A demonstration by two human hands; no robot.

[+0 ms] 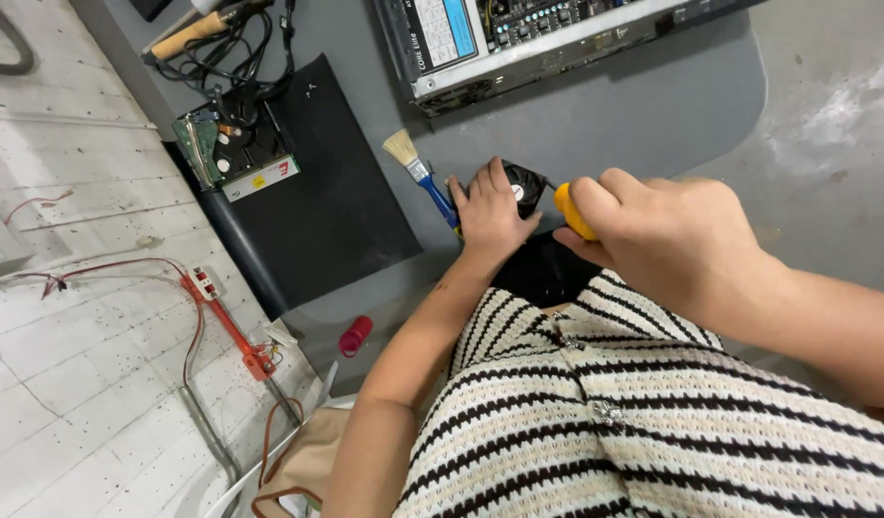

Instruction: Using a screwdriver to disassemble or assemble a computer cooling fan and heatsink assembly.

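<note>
Striped knitwear [595,422] fills the foreground as a small black fan [521,182] is pinned to the grey mat [653,115] under the spread fingers of the left hand [490,216]. Beside it, a yellow tool handle [573,211] is gripped in the closed right hand [663,235]. A blue-handled brush [418,173] is seen touching the left hand, with an open computer case [519,38] beyond.

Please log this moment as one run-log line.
left hand: pressing down on black fan | right hand: gripping yellow tool handle | blue-handled brush: beside fan
</note>
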